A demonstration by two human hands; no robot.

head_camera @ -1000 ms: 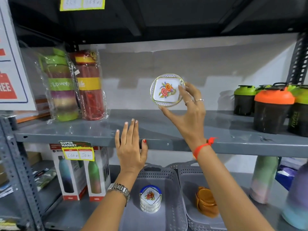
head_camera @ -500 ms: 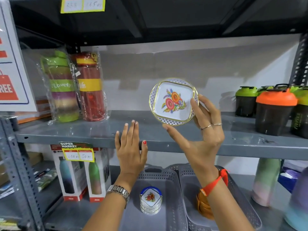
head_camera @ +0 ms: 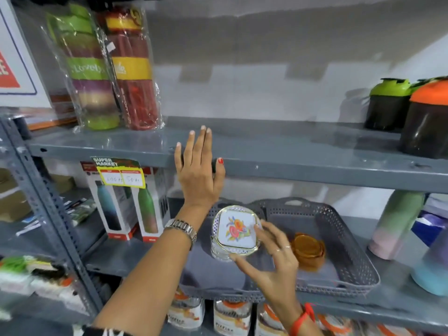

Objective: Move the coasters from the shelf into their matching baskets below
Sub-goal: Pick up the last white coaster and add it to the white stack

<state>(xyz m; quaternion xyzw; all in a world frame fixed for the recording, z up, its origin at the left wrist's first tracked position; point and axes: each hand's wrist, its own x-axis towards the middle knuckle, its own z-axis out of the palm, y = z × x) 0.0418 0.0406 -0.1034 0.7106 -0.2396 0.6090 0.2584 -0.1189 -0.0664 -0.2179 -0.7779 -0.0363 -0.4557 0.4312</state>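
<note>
My right hand (head_camera: pixel 271 260) holds a white floral coaster (head_camera: pixel 236 230) with a gold rim by its edge, fingers on its right side and thumb under it. The coaster is tilted toward me just above a stack of matching white coasters (head_camera: pixel 219 253) in the left grey basket (head_camera: pixel 215 289). The right grey basket (head_camera: pixel 349 258) holds a stack of orange coasters (head_camera: pixel 309 249). My left hand (head_camera: pixel 197 170) rests flat with fingers extended on the front edge of the grey shelf (head_camera: pixel 303 161).
Wrapped green and red bottles (head_camera: pixel 106 66) stand at the shelf's left; green and orange-lidded shakers (head_camera: pixel 412 112) at its right. Boxed bottles (head_camera: pixel 128 204) sit left of the baskets, pastel bottles (head_camera: pixel 397 224) to the right. Jars (head_camera: pixel 230 316) fill the level below.
My right hand has brought the floral coaster down from in front of the upper shelf to just over the white stack in the left basket. The view tilted downward. My left hand stayed put.
</note>
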